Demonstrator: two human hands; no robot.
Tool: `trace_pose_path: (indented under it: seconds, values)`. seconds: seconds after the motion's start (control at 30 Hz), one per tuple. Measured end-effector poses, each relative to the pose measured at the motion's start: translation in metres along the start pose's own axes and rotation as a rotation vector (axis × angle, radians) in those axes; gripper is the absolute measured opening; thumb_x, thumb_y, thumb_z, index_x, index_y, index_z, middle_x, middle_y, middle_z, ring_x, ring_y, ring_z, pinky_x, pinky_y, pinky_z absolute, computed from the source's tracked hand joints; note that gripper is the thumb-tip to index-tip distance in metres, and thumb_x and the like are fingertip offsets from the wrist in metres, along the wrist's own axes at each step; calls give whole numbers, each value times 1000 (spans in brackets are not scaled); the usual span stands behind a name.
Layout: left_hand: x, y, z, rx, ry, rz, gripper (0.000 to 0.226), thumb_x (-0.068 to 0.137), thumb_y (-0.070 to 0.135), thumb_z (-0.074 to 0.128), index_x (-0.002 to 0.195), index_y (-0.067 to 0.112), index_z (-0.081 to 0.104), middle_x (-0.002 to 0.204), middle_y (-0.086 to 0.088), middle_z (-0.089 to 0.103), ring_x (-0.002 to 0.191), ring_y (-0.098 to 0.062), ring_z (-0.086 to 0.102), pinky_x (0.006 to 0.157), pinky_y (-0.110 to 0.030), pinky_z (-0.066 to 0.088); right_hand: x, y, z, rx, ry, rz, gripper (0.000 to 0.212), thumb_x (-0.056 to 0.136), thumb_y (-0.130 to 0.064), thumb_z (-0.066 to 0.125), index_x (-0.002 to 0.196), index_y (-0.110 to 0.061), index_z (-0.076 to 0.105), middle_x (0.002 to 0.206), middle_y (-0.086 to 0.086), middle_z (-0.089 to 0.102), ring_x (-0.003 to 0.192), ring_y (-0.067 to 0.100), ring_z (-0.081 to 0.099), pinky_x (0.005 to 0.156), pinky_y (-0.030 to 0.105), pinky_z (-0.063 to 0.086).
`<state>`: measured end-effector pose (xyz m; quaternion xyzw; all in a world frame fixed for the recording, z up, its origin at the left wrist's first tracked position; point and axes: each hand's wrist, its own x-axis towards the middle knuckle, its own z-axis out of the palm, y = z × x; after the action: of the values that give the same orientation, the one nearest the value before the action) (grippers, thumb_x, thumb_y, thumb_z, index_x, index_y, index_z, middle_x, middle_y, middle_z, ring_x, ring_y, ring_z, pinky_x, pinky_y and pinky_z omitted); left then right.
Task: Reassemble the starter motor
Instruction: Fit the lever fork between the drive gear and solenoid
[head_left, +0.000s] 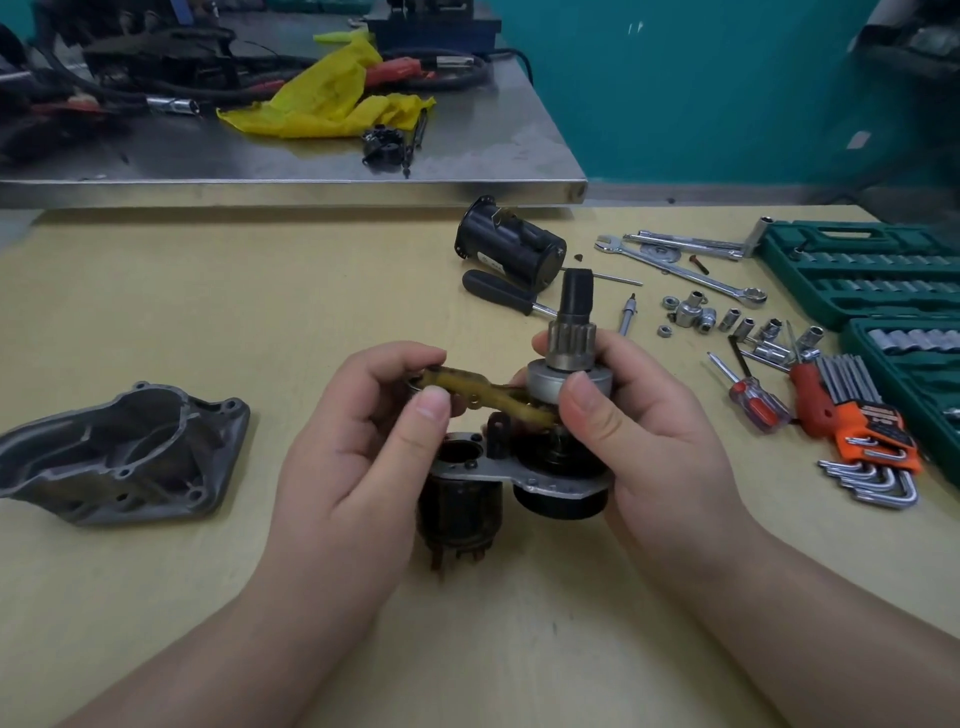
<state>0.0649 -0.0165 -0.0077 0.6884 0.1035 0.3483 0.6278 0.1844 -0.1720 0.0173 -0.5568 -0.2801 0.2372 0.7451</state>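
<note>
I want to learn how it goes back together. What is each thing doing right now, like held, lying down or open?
Left hand: pinches the yellowish shift fork.
Right hand: grips the pinion drive gear, upright.
Grey end housing: lying apart, hollow side up.
Black motor casing: lying on its side.
Green socket case: open.

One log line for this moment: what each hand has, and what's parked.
left hand: pinches yellow fork lever | right hand: grips pinion drive over motor base | grey end housing: on table, untouched
</note>
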Motion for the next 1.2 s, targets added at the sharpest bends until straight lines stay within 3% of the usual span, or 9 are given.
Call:
trace_pose_path:
  seconds: [0.2, 0.33, 0.5, 0.7, 0.8, 0.9, 1.0, 1.1, 1.2]
  values:
    - [-3, 0, 6, -119, -47, -77, 25, 96, 41, 68, 121, 39, 72, 108, -4, 78, 103, -26, 75, 88, -37, 63, -2, -1, 9, -11, -31, -45, 32, 89, -34, 81, 112, -16, 68, 100, 11, 74, 93, 20, 75, 79, 27, 60]
    - [-3, 1, 7, -142, -86, -136, 27, 92, 42, 69, 119, 41, 73, 108, -2, 78, 99, -21, 76, 81, -29, 61, 1, -2, 7, -68, -74, -65, 42, 74, -15, 92, 106, -21, 65, 93, -1, 72, 84, 12, 72, 74, 25, 59]
    - [-1, 1, 5, -212, -135, -212, 27, 93, 37, 72, 120, 38, 76, 105, -1, 79, 97, -19, 76, 79, -28, 61, 1, 1, 2, -117, -52, -61, 33, 80, -11, 84, 105, -25, 67, 91, -4, 70, 82, 11, 70, 72, 25, 58]
    - [15, 4, -12, -413, -279, -407, 36, 98, 15, 59, 129, 17, 78, 126, -22, 77, 111, -31, 76, 89, -33, 63, 7, 1, -5, 64, 5, 85, 34, 76, -6, 77, 105, -23, 73, 95, 9, 67, 82, 21, 69, 73, 33, 59]
    - [20, 3, -14, -420, -360, -429, 40, 96, 23, 66, 135, 22, 75, 131, -18, 75, 112, -31, 75, 89, -37, 64, 9, 0, -6, 133, -6, 133, 35, 77, -6, 75, 110, -18, 71, 96, 11, 65, 84, 26, 68, 73, 40, 59]
    - [15, -1, -6, -231, -380, -343, 44, 93, 47, 69, 137, 46, 67, 132, -4, 75, 118, -28, 74, 89, -33, 62, 9, 0, -6, 185, -4, 163, 33, 79, -7, 74, 110, -18, 72, 94, 10, 67, 86, 29, 68, 75, 45, 58]
    - [4, -3, -2, -145, -403, -277, 73, 84, 60, 85, 149, 53, 51, 132, 0, 72, 114, -27, 75, 84, -31, 62, 9, -1, -4, 234, 5, 176, 31, 80, -9, 76, 108, -20, 74, 94, 9, 67, 87, 30, 70, 73, 45, 61]
    - [-2, -3, -5, -131, -370, -249, 83, 81, 58, 90, 152, 52, 48, 126, -5, 73, 107, -29, 77, 80, -31, 63, 7, -1, -4, 94, -6, 102, 35, 78, -15, 84, 110, -23, 73, 91, 3, 69, 83, 20, 72, 72, 34, 60]
    - [-1, -5, -5, -108, -341, -256, 73, 82, 46, 85, 147, 55, 55, 120, -6, 74, 105, -31, 76, 82, -36, 63, 6, 2, -3, -16, -23, 106, 34, 80, -21, 84, 111, -26, 72, 94, 1, 70, 86, 19, 72, 74, 31, 58]
